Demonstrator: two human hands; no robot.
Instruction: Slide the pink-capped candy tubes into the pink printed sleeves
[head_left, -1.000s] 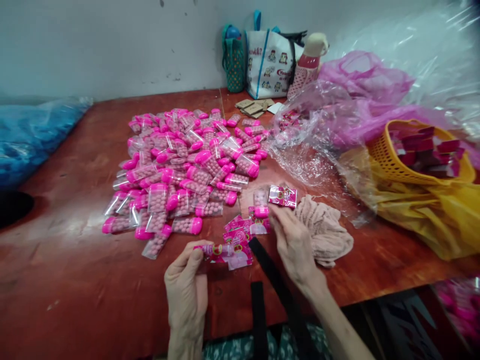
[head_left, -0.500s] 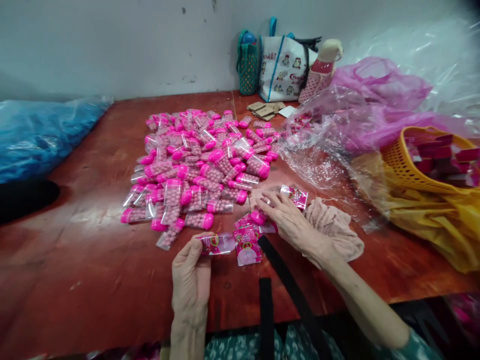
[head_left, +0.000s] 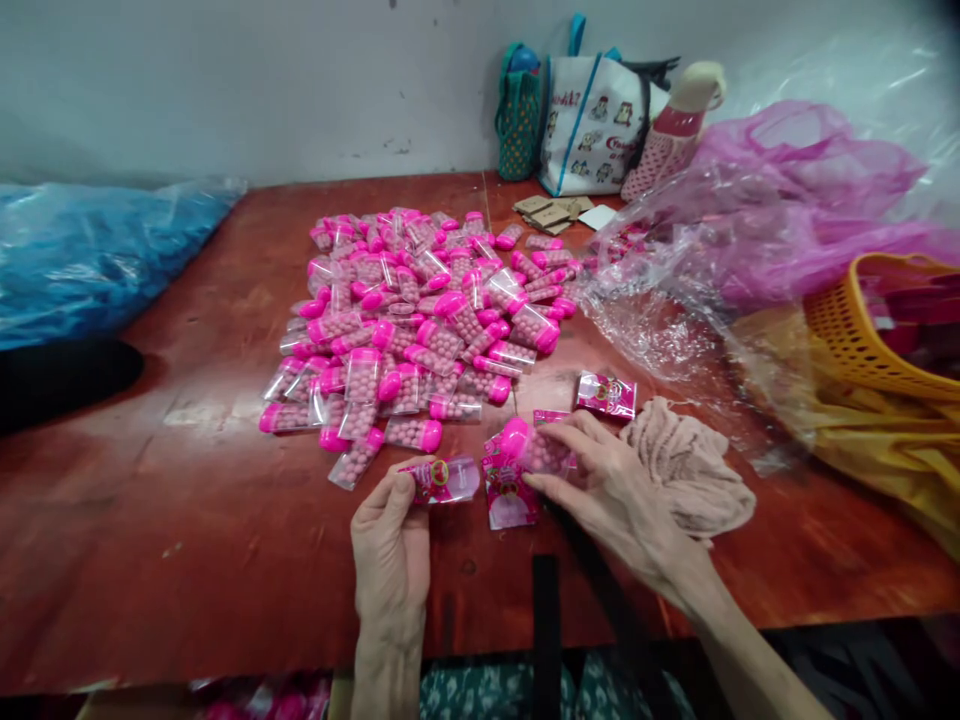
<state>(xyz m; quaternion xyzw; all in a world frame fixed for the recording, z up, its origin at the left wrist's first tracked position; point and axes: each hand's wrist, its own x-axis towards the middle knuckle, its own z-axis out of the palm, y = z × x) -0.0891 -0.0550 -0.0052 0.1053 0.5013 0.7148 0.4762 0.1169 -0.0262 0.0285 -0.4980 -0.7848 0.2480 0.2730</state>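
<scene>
Left hand [head_left: 391, 545] is pinching a pink printed sachet [head_left: 444, 480] by its near end, thumb and fingers clamped on it, just in front of the big pile of candy tubes [head_left: 420, 320] on the bench [head_left: 150, 520]. Right hand [head_left: 616, 492] has its fingertips closed on a clear tube with a pink cap [head_left: 534, 447], held just right of that sachet and over a couple more loose sachets [head_left: 508, 500]. Another sachet [head_left: 606, 394] lies flat behind the right hand, and a crumpled beige cloth [head_left: 686, 465] sits right beside it. Orange basket [head_left: 877, 330] is way off to the right of the pile.
</scene>
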